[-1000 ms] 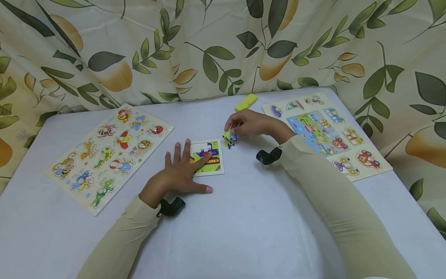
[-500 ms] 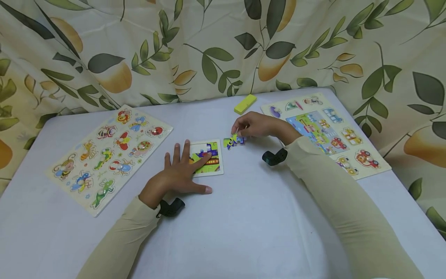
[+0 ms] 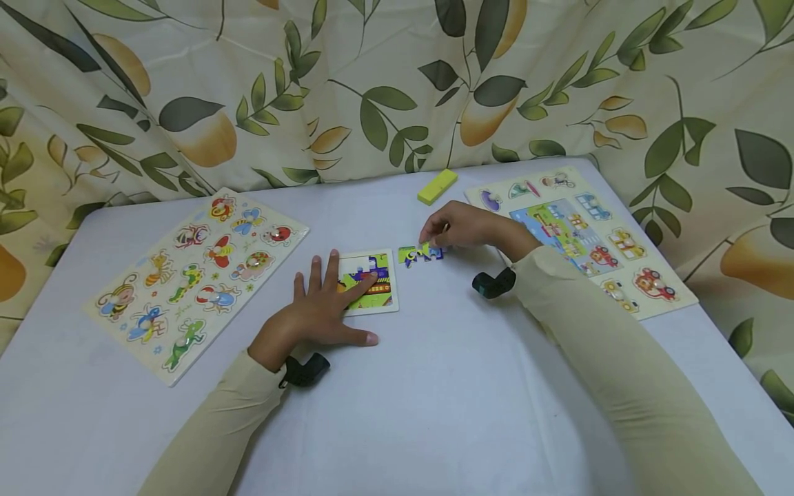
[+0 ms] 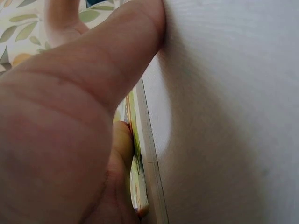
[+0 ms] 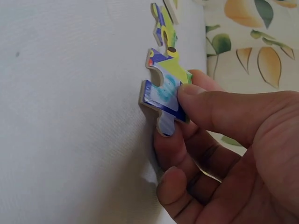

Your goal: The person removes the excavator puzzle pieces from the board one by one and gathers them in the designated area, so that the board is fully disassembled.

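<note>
My left hand (image 3: 318, 308) lies with fingers spread on a small framed jigsaw puzzle (image 3: 382, 299), a vehicle picture in purple, orange and green. In the left wrist view its thumb (image 4: 126, 42) rests on the table beside the puzzle frame (image 4: 148, 154). To the right of the puzzle, my right hand (image 3: 462, 226) pinches a jigsaw piece (image 5: 161, 95) between thumb and fingers. That piece is blue, purple and yellow-green, held tilted near the tabletop. Beyond it in the right wrist view lies a loose jigsaw piece (image 5: 159, 23); whether the two touch is unclear.
An insect peg puzzle board (image 3: 260, 219) lies at the left. At the right is a vehicle puzzle board (image 3: 670, 303), partly behind the right forearm. A yellow block (image 3: 437, 187) sits near the far table edge, before a leaf-print curtain (image 3: 372, 62).
My right hand has moved to the right with the pinched piece, and the bunched pieces now lie more spread out beside the framed puzzle. The left hand has stayed in place.
</note>
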A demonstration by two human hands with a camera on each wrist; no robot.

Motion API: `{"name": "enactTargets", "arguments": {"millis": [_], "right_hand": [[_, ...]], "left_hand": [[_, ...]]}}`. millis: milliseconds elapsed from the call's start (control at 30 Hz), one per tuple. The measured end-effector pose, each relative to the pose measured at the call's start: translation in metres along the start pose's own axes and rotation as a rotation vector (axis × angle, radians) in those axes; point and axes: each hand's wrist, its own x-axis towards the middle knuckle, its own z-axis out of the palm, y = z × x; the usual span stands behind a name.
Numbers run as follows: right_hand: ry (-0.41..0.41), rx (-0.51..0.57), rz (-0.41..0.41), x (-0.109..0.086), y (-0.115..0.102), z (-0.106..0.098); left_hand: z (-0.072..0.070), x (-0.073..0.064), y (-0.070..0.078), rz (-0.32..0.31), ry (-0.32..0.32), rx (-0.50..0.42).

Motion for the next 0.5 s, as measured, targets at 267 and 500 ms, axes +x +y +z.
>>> {"name": "enactTargets", "arguments": {"millis": [267, 500], "right_hand": [[0.015, -0.061, 0.032, -0.0004, -0.0058, 0.0045], [0.035, -0.073, 0.041, -0.0008, -0.0078, 0.0073]], "left_hand": [[0.0007, 0.0003, -0.0006, 0.006, 0.008, -0.006], [0.0003, 0.0005, -0.0003, 0.008, 0.012, -0.011]]}}
